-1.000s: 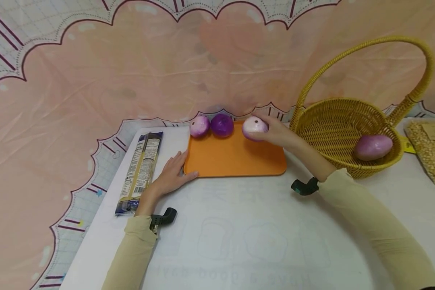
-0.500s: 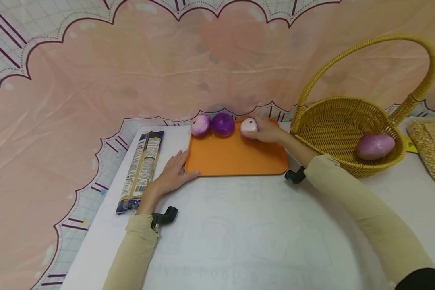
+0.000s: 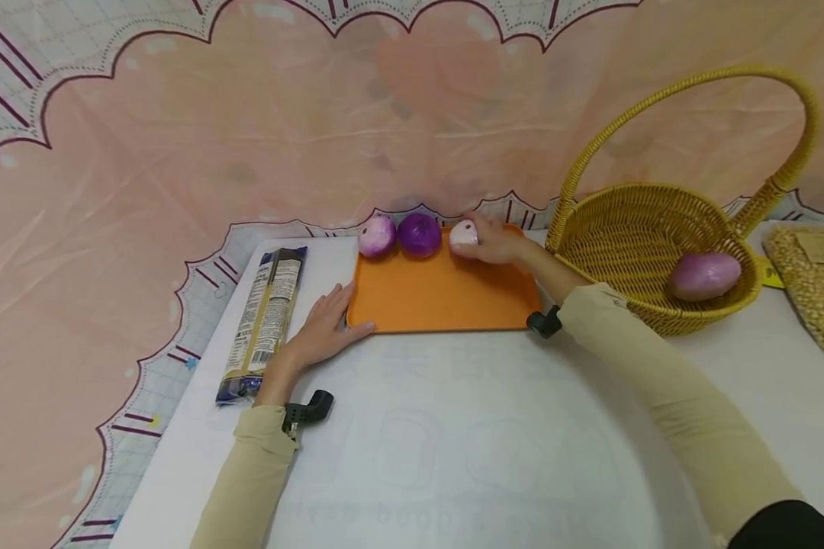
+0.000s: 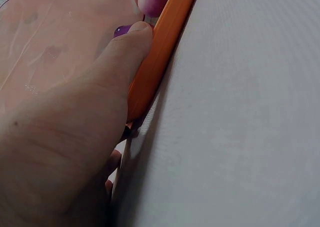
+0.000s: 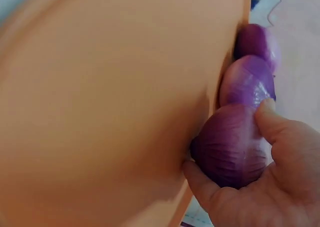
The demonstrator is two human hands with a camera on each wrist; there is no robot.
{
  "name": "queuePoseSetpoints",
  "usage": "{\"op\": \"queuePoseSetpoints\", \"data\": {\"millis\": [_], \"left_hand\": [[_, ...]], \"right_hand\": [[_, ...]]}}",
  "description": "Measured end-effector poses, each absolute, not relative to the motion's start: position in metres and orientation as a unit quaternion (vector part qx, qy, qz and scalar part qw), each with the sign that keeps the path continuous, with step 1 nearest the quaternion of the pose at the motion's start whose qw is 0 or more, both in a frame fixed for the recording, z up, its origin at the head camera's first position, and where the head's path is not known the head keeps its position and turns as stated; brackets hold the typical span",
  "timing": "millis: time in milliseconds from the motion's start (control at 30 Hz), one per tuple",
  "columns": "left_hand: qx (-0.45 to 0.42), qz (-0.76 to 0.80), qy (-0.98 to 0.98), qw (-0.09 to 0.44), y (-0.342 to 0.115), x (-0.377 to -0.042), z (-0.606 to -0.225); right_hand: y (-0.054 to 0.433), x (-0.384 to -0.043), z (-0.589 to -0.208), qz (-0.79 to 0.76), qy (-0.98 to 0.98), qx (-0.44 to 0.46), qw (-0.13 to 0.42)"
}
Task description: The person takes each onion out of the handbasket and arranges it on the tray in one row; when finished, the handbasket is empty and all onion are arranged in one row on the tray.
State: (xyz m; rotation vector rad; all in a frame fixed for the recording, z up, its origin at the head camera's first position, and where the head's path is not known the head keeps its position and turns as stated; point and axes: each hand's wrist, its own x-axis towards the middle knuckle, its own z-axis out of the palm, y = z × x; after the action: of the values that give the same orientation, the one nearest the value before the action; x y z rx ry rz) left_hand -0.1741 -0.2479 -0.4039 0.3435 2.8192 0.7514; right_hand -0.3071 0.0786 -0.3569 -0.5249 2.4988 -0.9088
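My right hand [image 3: 500,242] grips a red onion [image 5: 227,149] with thumb and fingers curled round its sides, low over the back right of an orange tray [image 3: 446,297]. Beside it along the tray's back edge sit a deep purple onion [image 3: 420,235] and a paler onion [image 3: 377,236] at the left corner. In the right wrist view the held onion overlaps the middle one. My left hand [image 3: 326,324] rests at the tray's front left corner, fingers extended along the side and thumb at the front rim; the left wrist view shows that thumb [image 4: 137,39] against the orange edge.
A yellow wicker basket [image 3: 618,244] with a tall handle stands right of the tray, one onion [image 3: 705,276] inside it. A bag of yellow kernels [image 3: 813,282] lies at the far right. Left of the tray lies a long printed packet [image 3: 264,320]. A patterned cloth [image 3: 316,130] hangs behind.
My right hand has carried its onion left and slightly down, nearer the middle onion. The left hand stays at the tray corner.
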Motion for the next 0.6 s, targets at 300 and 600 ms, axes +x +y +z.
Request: {"op": "queuePoseSetpoints", "data": {"millis": [300,600], "left_hand": [[0.120,0.257,0.954,0.101,-0.248,-0.175,-0.404],[0.121,0.257,0.954,0.098,-0.247,-0.176,-0.406]], "right_hand": [[0.070,-0.312,-0.353,-0.271,0.918,-0.207,0.201],[0.066,-0.311,-0.351,-0.262,0.928,-0.189,0.186]]}}
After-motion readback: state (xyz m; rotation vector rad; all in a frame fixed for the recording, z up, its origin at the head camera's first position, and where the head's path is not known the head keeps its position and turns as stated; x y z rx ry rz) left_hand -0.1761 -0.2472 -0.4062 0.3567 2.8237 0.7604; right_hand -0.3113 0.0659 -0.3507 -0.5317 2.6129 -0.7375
